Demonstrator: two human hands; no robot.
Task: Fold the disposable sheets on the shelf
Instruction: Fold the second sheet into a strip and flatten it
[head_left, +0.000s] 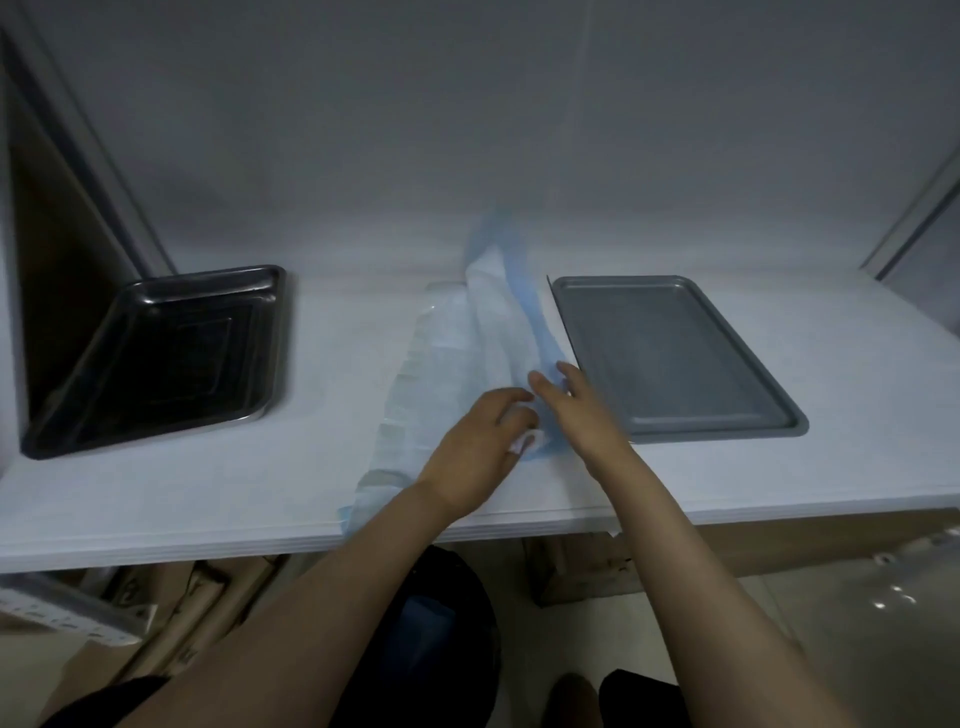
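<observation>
Disposable sheet (467, 353), pale blue with a darker blue edge, is laid in a long crumpled strip on the white shelf (208, 499), just left of the flat grey tray (670, 353). Its near end is pinched by the curled fingers of the left hand (480, 441). The right hand (576, 405) is held with straight fingers against the blue edge. A dark, deeper tray (166, 358) is set well left of the grey tray, before a plain grey wall (467, 130).

Plain grey wall (363, 130) behind white shelf (208, 499); cardboard boxes (571, 571) below; dim light.
</observation>
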